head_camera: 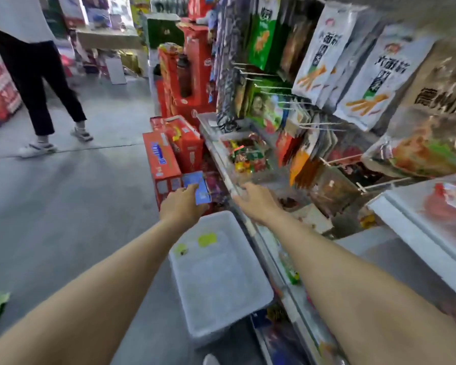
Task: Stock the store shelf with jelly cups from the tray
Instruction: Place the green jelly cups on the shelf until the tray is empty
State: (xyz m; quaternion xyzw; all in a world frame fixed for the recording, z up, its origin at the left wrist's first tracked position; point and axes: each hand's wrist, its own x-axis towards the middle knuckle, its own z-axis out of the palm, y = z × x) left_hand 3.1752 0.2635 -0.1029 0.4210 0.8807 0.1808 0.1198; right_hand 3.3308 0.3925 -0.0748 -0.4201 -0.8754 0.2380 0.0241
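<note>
- Head view: a white plastic tray point(221, 280) sits low in the centre of the frame, beside the front edge of the store shelf point(269, 248) that runs up the right half.
- Two yellow-green jelly cups point(207, 239) lie at the tray's far end; the rest of the tray floor shows bare.
- The left hand point(182, 206) reaches past the tray's far rim toward a blue box point(198, 188); its fingers point(188, 191) touch the box, but blur hides whether they grip it.
- The right hand point(256, 201) rests at the shelf's edge, fingers spread and holding nothing.
- A bin of mixed colourful sweets point(248, 154) sits on the shelf just beyond the right hand.
- Snack bags point(319, 48) hang on hooks at upper right.
- Red cartons point(179, 146) stand on the floor point(63, 193) beyond the tray.
- Another person's legs point(48, 85) show at upper left.
</note>
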